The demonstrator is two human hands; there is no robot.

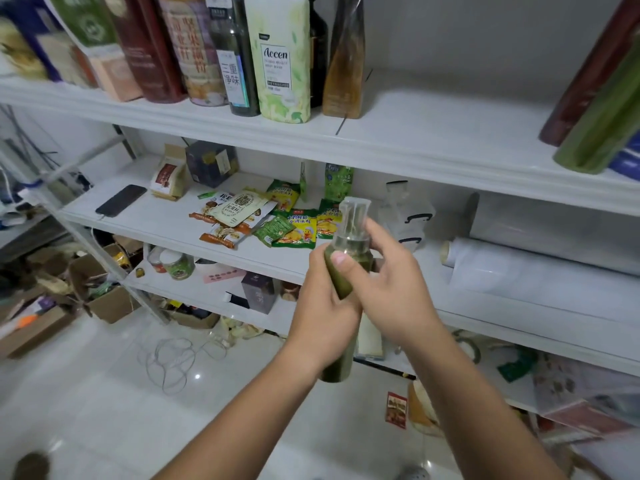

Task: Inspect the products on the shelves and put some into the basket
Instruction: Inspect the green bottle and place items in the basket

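Observation:
A green pump bottle (341, 275) with a clear cap is held upright in front of the middle shelf. My left hand (325, 310) grips its body, thumb across the front. My right hand (388, 285) wraps round it from the right, fingers near the neck. The bottle's lower end shows below my left wrist. Snack packets (263, 220) in green, yellow and white lie scattered on the middle shelf (166, 220) behind the bottle. No basket is in view.
The top shelf (415, 133) carries tall bottles and boxes, among them a pale green Accen bottle (280, 60). A black phone (121, 199) lies on the middle shelf's left. White rolls (519, 265) lie at right. Cardboard boxes (104, 292) and a wire coil (173, 358) sit on the floor.

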